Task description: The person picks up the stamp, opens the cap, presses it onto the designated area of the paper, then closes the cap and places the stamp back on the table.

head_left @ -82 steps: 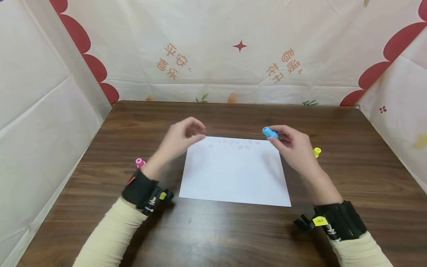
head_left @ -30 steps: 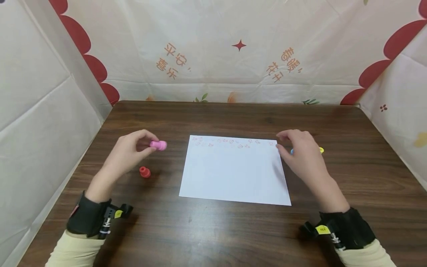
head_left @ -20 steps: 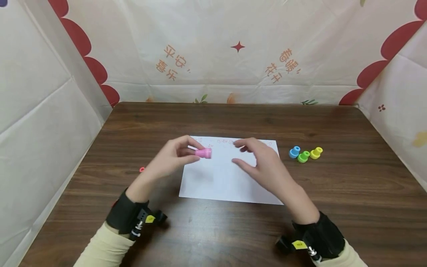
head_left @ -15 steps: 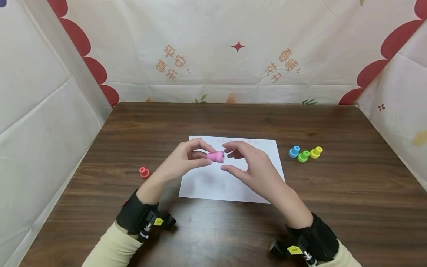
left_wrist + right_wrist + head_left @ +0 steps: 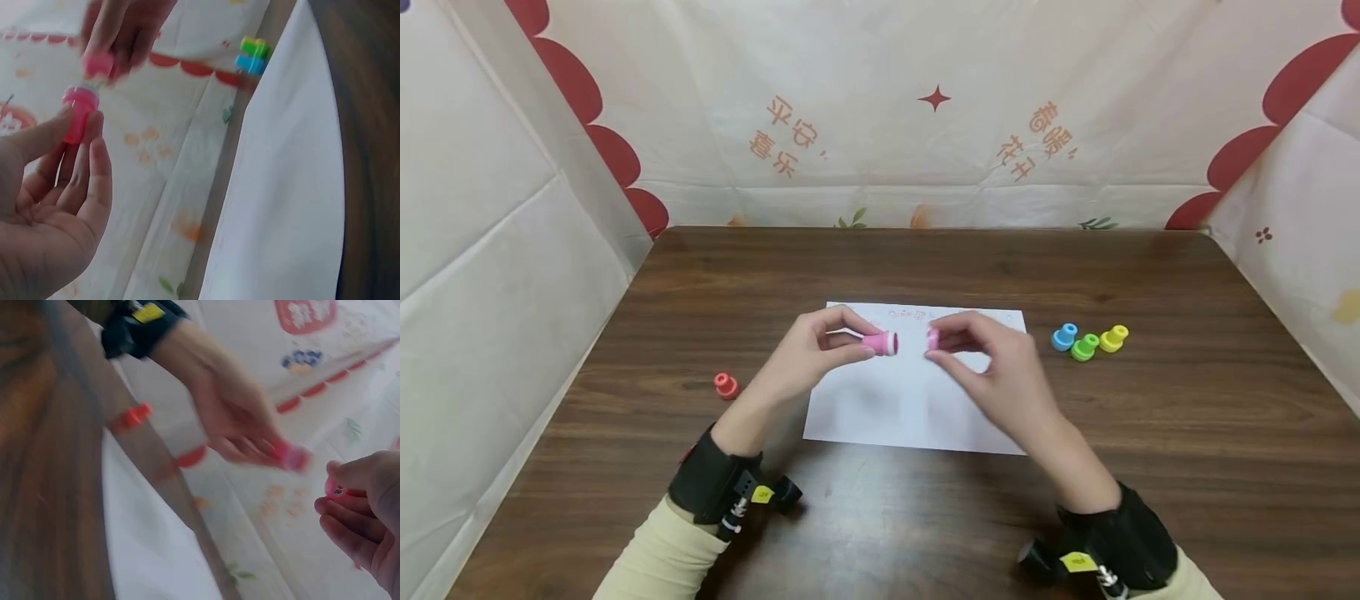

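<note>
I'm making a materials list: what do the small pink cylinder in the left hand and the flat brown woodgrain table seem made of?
The pink cylinder: likely smooth plastic, perhaps semi-gloss; bright, even colour. The table: satin-looking wood or laminate; grain streaks, soft reflection.

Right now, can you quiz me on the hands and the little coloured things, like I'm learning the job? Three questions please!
1. What colour is the piece between the blue piece and the yellow piece? a) orange b) green c) purple
2. True or false: the longer pink piece in the left hand touches the small pink piece in the right hand.
3. Fill in: left of the paper stands a ____ piece.

Key: 1. b, the green piece. 2. False, the head view shows a gap. 3. Red: the red piece.
</note>
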`<state>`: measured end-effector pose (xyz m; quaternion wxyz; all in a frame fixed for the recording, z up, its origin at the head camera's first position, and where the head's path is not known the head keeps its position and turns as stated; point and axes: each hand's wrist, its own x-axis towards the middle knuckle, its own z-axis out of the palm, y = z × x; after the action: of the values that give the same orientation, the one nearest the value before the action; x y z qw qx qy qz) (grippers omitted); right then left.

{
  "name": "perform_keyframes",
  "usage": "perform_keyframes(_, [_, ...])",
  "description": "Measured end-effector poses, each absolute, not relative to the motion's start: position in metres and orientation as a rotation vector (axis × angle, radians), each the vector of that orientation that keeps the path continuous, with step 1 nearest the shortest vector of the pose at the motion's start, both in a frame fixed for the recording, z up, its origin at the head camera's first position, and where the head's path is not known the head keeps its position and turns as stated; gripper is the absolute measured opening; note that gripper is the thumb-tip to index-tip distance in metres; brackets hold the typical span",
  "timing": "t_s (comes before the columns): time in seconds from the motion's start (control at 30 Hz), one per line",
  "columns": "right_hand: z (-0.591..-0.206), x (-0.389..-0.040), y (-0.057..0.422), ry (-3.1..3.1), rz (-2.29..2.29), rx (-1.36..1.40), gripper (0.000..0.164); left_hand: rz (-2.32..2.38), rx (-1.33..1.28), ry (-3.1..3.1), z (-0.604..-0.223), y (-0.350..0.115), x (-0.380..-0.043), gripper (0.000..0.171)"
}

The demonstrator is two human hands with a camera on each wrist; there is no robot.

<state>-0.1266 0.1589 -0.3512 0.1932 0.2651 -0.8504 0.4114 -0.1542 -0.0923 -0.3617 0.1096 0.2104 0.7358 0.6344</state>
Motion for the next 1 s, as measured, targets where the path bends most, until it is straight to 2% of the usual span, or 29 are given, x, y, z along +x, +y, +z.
perform_keyframes(0.3, [-0.340,-0.128,0.209,-2.316,1.220,0.477,0.034,1.909,0.592,2.108,-0.361,-0.092,-0.160,0.026])
perform_keyframes(0.7, [-0.335,-0.140,0.226,-2.299,1.329,0.359,0.029,1.821,0.634,2.259,-0.365,-0.023,-0.203,0.021])
perform_keyframes(0.83, [-0.336,-0.142,0.230,-2.285,1.350,0.343,0.030,1.668,0.655,2.435,-0.365,0.001,-0.218,0.019])
perform_keyframes(1.0, [-0.338,-0.143,0.234,-2.265,1.380,0.338,0.030,1.215,0.632,2.782,-0.364,0.031,-0.229,0.027])
